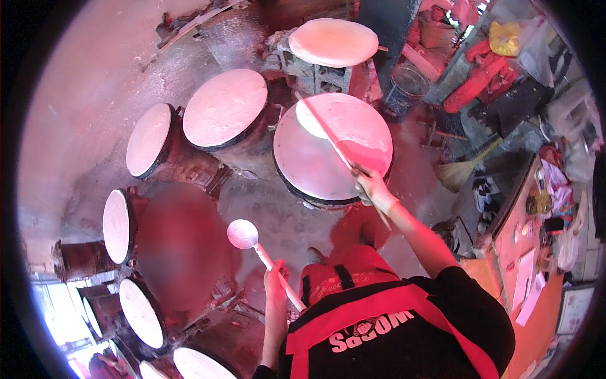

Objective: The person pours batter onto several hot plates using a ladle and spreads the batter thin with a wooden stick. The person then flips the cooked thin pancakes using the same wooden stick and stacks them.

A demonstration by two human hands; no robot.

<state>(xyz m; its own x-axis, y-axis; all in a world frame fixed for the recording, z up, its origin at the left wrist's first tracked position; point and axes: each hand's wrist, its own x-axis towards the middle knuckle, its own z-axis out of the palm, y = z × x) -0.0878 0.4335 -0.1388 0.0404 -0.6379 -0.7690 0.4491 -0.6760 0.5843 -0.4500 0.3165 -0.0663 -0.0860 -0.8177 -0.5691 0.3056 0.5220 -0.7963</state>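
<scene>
My right hand [374,188], in what looks like a light glove, grips a long thin wooden stick [326,128]. The stick slants over a round griddle [307,166] on a drum-like stove. Across the griddle's far part lies a thin pale sheet [364,116], brighter white at its upper left. My left hand [276,279] is near my body at the lower middle, closed round the pale handle of a ladle [242,234]. The ladle's round bowl is whitish and points away from me, to the near left of the griddle.
Beyond the griddle, a round pale sheet or disc [334,42] rests on concrete blocks. More round tops [225,109] on drums curve down the left side, around a blurred area. At right are a bucket [408,85], a straw broom [457,170] and a cluttered table [523,237].
</scene>
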